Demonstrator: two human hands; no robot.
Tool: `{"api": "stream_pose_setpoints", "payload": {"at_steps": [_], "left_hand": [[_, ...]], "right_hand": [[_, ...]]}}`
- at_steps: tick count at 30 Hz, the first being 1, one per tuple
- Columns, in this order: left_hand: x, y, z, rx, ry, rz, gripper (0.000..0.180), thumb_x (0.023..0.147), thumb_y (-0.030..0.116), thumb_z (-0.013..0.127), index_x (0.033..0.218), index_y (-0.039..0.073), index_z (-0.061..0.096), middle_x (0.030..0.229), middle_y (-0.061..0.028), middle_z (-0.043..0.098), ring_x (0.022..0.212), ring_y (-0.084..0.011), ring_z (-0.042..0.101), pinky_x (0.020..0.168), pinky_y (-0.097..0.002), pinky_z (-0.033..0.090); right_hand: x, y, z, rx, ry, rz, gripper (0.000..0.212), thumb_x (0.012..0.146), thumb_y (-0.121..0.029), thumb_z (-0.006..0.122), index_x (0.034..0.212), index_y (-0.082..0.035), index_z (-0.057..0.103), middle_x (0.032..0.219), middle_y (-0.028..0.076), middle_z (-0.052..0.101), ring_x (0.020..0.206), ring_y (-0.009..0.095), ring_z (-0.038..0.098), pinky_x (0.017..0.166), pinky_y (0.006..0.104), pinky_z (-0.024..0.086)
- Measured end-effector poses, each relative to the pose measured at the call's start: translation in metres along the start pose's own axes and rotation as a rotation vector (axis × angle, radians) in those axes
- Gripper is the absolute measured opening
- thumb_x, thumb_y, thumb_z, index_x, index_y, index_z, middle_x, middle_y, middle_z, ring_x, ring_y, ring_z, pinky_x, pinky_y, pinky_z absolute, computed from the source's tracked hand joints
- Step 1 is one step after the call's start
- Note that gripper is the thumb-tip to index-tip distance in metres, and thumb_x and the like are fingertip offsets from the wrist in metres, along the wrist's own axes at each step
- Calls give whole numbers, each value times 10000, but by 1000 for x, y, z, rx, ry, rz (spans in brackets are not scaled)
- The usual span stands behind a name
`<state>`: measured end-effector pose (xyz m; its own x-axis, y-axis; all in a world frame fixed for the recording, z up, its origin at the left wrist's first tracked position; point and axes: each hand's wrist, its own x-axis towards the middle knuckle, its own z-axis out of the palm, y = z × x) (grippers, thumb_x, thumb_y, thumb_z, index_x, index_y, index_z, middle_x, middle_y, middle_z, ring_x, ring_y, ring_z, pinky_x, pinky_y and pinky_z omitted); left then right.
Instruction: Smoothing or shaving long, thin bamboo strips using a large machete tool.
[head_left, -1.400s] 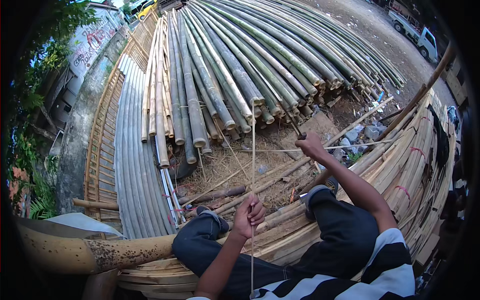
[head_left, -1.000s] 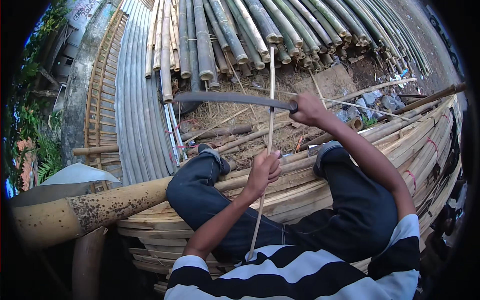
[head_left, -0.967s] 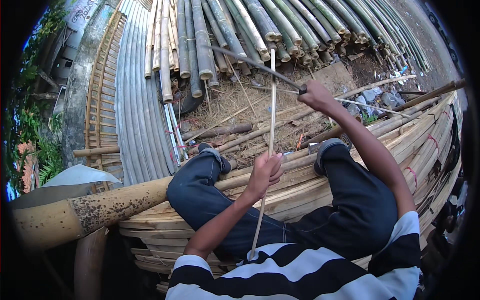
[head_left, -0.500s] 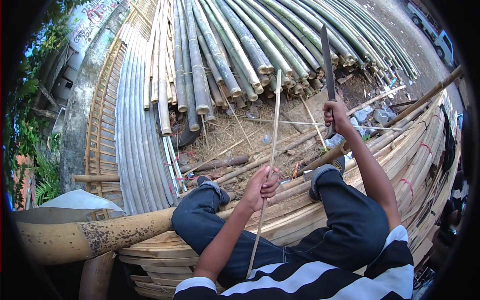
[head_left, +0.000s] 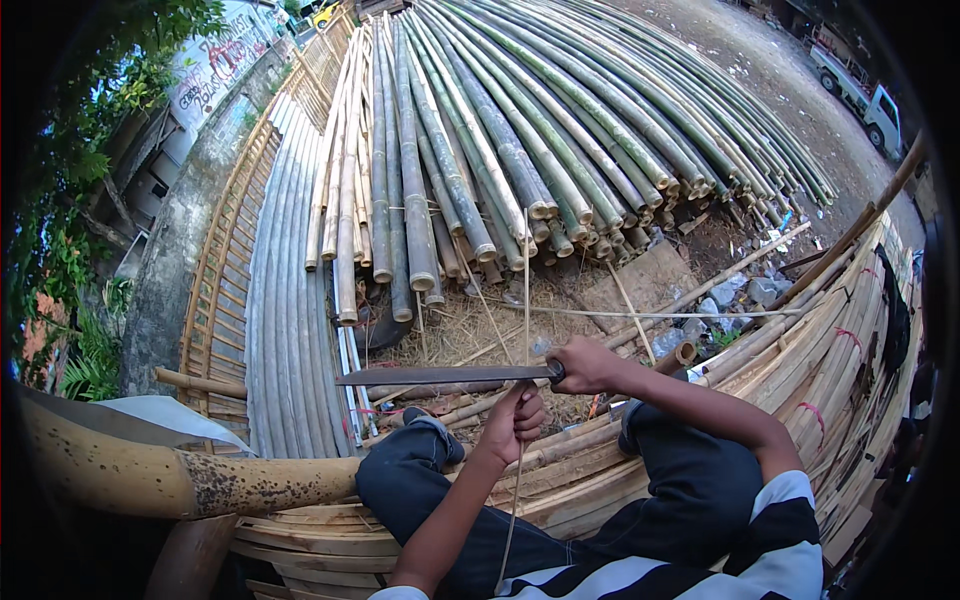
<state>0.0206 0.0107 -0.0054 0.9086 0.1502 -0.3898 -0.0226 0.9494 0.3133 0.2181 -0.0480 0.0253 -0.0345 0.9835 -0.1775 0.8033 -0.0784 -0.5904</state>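
Note:
My left hand (head_left: 511, 425) is closed around a thin bamboo strip (head_left: 526, 300). The strip stands nearly upright, its lower end reaching down to my lap. Gripped by its handle in my right hand (head_left: 587, 366) is a long machete (head_left: 430, 376), its dark blade level and pointing left. The blade crosses the strip just above my left fist; whether it bites into the strip I cannot tell.
Under my legs lies a stack of split bamboo slats (head_left: 790, 385). A thick bamboo pole (head_left: 270, 482) juts out at left. Ahead rises a big pile of bamboo poles (head_left: 510, 170), with corrugated sheets (head_left: 280, 300) beside it. A truck (head_left: 860, 100) stands far right.
My right hand has come down and left, swinging the machete from upright to level across the strip. The left hand still grips the strip. My view has tilted up a little.

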Motion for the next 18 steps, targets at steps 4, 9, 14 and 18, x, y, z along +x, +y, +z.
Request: {"api": "stream_pose_setpoints", "payload": {"at_steps": [4, 9, 14, 18], "left_hand": [[-10, -26, 17, 2, 160, 117, 341, 984, 420, 385, 756, 166, 376, 535, 78, 200, 415, -32, 157, 341, -190, 104], [-14, -33, 25, -20, 81, 27, 361, 986, 432, 368, 757, 153, 364, 538, 73, 203, 410, -34, 155, 343, -195, 123], [-11, -15, 9, 10, 60, 32, 345, 986, 413, 383, 775, 141, 373, 544, 70, 219, 416, -31, 169, 347, -190, 125], [-3, -3, -7, 41, 140, 103, 343, 988, 408, 379, 783, 133, 387, 545, 70, 222, 421, -32, 171, 356, -191, 127]], "right_hand": [[8, 19, 7, -43, 39, -79, 279, 668, -302, 618, 715, -28, 599, 654, 231, 589, 687, 395, 604, 646, 476, 476], [2, 126, -27, 272, 424, 459, 287, 650, -252, 618, 579, 22, 574, 525, 179, 541, 485, 296, 563, 494, 402, 448], [-9, 130, -16, 690, 645, 627, 314, 643, -246, 640, 574, 48, 554, 469, 118, 504, 421, 223, 516, 453, 378, 407], [-9, 114, -9, 345, 390, 420, 312, 641, -254, 646, 607, 42, 553, 497, 138, 521, 459, 245, 533, 500, 376, 424]]}}
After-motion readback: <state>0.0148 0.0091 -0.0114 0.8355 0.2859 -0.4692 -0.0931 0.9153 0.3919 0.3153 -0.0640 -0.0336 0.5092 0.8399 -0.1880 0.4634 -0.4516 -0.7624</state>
